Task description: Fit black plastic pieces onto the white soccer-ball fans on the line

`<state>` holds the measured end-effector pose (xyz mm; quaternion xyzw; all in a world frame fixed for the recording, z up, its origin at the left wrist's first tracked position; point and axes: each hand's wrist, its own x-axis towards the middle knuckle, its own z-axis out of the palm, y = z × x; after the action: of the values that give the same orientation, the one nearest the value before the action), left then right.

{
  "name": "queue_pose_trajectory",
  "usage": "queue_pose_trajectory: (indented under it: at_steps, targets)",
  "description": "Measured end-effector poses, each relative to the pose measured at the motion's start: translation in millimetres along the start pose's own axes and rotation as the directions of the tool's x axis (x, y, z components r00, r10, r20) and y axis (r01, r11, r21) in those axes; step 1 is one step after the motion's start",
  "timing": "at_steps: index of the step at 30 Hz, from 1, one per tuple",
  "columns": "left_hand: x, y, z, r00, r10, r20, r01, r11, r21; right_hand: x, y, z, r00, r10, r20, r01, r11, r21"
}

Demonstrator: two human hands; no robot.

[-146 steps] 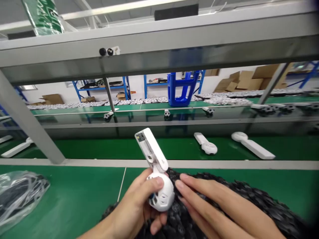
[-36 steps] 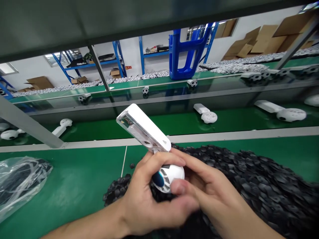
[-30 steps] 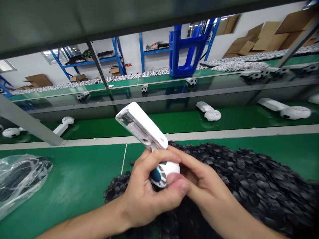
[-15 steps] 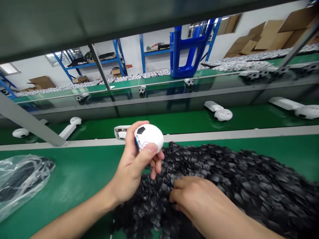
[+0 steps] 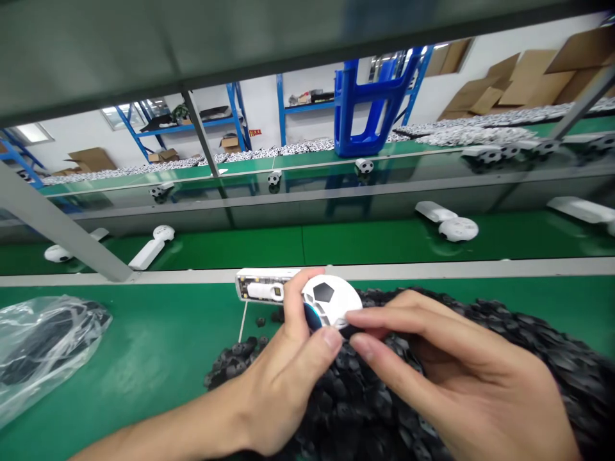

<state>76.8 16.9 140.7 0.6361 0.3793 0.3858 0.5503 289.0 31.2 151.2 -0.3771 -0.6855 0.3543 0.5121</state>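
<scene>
The left hand [image 5: 283, 390] has its fingers [image 5: 300, 301] clamped round one white ball-headed unit [image 5: 331, 301], with the thumb across its lower side. From the other side, the right hand [image 5: 461, 378] brings its thumb and forefinger [image 5: 384, 315] almost together at the ball's lower right edge, perhaps on a small dark piece; it is too small to tell. The unit lies between the hands but nearer the left, its long axis running sideways. Its flat white handle [image 5: 262, 286] points left, away from the right hand, and its open end shows a circuit board.

Under both hands spreads one heap of black hexagonal pieces [image 5: 542, 330], too many to count, with a few strays [image 5: 261, 322] on the green desk [image 5: 144, 365]. To the left lies one clear plastic bag [image 5: 52, 352] of dark pieces. Beyond, a green belt [image 5: 240, 250] carries three more whole units, plus a fourth cut off at the right edge.
</scene>
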Motion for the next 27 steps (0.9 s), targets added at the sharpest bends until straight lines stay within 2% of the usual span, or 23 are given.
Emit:
queue_pose_trajectory:
  at_steps: [5,8,11,13,15,18,21,24,27]
  targets:
    - [-3,-3,9.5,0.997,0.080,-0.006,-0.080,0.997,-0.013,-7,6,6,0.994,0.111,-0.007,-0.109,0.985,0.130]
    - [-2,-5,10.5,0.983,0.177,-0.042,-0.177,0.984,-0.004,-5,13,6,0.976,0.182,0.116,-0.208,0.937,0.281]
    - [-3,-2,8.6,0.987,0.158,-0.005,-0.158,0.987,-0.014,-3,18,6,0.930,0.270,0.250,-0.347,0.870,0.351]
    - [-3,1,9.1,0.988,0.142,0.054,-0.139,0.989,-0.046,-3,17,5,0.932,0.270,0.243,-0.340,0.884,0.321]
    - [-4,2,13.7,0.988,0.145,0.053,-0.141,0.988,-0.067,-4,13,5,0.948,0.243,0.207,-0.293,0.919,0.265]
    - [-2,0,26.9,0.984,0.147,-0.100,-0.154,0.986,-0.066,-7,5,6,0.961,0.222,0.163,-0.254,0.942,0.217]
    - [-1,-4,37.9,0.944,0.241,-0.224,-0.253,0.967,-0.026,-10,1,8,0.971,0.208,0.121,-0.231,0.946,0.228]
    - [-1,-6,41.2,0.915,0.309,-0.259,-0.321,0.947,-0.006,-11,1,11,0.976,0.192,0.107,-0.213,0.945,0.247]
    - [-3,-8,42.8,0.928,0.269,-0.259,-0.296,0.952,-0.071,-10,2,15,0.970,0.211,0.117,-0.236,0.934,0.270]
